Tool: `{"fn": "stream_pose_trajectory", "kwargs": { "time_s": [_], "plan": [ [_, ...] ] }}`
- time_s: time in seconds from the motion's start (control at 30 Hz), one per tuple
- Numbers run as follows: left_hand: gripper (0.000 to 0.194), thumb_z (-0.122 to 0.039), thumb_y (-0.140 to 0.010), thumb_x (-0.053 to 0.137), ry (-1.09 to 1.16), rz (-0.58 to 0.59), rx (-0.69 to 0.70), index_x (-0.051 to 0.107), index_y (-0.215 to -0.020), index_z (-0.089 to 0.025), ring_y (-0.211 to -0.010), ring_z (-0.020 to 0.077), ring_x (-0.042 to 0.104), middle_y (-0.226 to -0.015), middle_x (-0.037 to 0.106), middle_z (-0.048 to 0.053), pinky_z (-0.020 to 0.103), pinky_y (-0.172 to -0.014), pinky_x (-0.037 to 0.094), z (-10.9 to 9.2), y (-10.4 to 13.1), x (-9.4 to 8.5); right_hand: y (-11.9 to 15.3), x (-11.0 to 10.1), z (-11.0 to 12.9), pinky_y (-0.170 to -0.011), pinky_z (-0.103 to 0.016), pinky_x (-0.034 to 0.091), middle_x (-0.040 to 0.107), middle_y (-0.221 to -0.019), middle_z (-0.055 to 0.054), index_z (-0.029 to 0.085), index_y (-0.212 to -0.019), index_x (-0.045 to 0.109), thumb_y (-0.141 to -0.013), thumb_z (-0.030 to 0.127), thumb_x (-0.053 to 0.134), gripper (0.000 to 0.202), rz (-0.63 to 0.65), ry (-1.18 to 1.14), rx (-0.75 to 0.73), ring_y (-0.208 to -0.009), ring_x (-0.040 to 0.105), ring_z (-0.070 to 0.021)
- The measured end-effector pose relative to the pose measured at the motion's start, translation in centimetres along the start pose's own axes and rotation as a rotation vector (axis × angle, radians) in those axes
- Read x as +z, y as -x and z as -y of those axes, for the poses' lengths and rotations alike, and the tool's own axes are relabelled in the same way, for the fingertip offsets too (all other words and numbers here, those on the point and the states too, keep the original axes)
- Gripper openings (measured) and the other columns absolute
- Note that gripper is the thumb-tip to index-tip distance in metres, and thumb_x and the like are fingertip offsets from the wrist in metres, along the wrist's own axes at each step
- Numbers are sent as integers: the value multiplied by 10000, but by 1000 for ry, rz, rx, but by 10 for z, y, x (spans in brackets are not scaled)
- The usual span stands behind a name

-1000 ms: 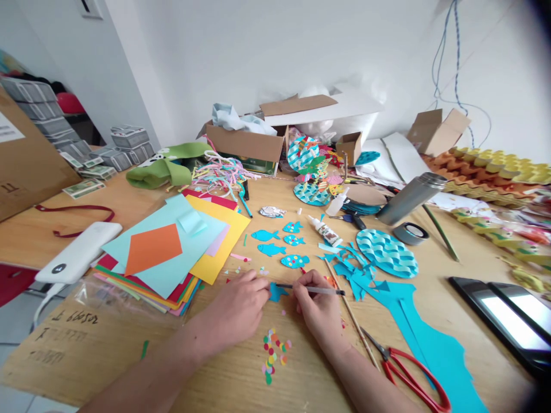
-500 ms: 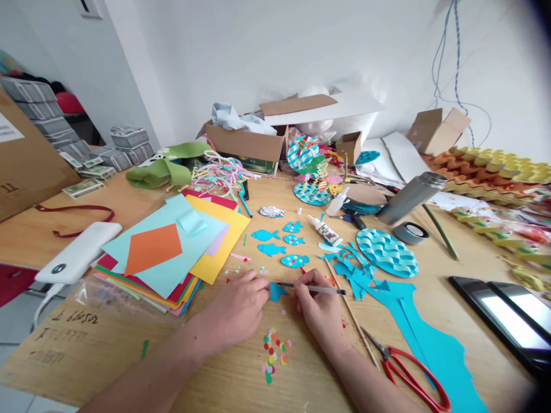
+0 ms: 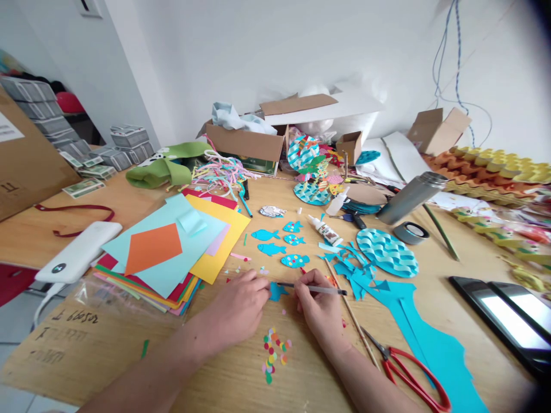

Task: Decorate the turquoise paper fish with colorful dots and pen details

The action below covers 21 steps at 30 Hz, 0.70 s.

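My right hand [image 3: 317, 307] is closed around a pen [image 3: 322, 289], whose tip reaches a small blue paper fish [image 3: 278, 292]. Fingers of my left hand [image 3: 241, 304] are together and press on that fish's left part, which they hide. Just beyond my hands lie several more blue paper fish [image 3: 294, 261], one with coloured dots on it. Small coloured paper dots [image 3: 271, 351] are scattered on the table nearer to me, between my forearms.
Coloured paper sheets [image 3: 150, 246] and a white power bank [image 3: 80, 252] lie at left. To the right are red-handled scissors [image 3: 413, 378], a wooden stick [image 3: 350, 310], blue paper scraps [image 3: 430, 327], a glue bottle [image 3: 326, 230] and a metal flask [image 3: 411, 198].
The back end of the pen has shifted very slightly to the right. Both hands stay in nearly the same place.
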State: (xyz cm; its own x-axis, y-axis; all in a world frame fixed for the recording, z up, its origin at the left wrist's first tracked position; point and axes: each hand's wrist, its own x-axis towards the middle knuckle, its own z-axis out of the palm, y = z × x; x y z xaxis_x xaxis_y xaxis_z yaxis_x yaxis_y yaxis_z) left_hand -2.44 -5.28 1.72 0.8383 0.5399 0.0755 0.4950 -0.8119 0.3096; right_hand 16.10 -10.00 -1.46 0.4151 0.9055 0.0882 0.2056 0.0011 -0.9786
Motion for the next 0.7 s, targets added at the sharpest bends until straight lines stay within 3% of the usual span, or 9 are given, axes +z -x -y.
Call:
{"fn": "stream_pose_trajectory", "kwargs": {
  "time_s": [0.2,0.4,0.53,0.7],
  "plan": [
    [299,-15,-862,469,-2,-5,-2,697,-1019,-127,-1045,249,571,-1088,675,88,410,-957,499,-1,1,1,4,0,4,-373,-219,329,502,-516,54,227,-658,512,-768,359,669,233,0,-119,-5,-396,440,-103],
    [297,-19,-873,477,-4,-5,5,702,-1030,-134,-1044,234,580,-1064,677,81,386,-971,485,-1,1,0,-4,-11,13,-416,-236,420,560,-584,52,207,-891,617,-800,360,684,190,8,-229,-64,-447,516,-118],
    [262,-22,-876,497,-4,-2,25,713,-973,-134,-1045,235,580,-1047,681,90,393,-982,483,-1,0,-2,-13,-18,23,-479,-256,469,614,-590,24,192,-863,632,-769,362,727,216,-10,-265,22,-489,555,-128],
    [253,-22,-875,515,-1,-1,23,725,-936,-150,-1082,242,572,-1050,689,89,405,-999,484,-2,-1,-5,-5,-8,29,-459,-253,451,556,-536,39,187,-811,600,-753,447,727,295,125,-250,106,-458,524,-127]
  ]
}}
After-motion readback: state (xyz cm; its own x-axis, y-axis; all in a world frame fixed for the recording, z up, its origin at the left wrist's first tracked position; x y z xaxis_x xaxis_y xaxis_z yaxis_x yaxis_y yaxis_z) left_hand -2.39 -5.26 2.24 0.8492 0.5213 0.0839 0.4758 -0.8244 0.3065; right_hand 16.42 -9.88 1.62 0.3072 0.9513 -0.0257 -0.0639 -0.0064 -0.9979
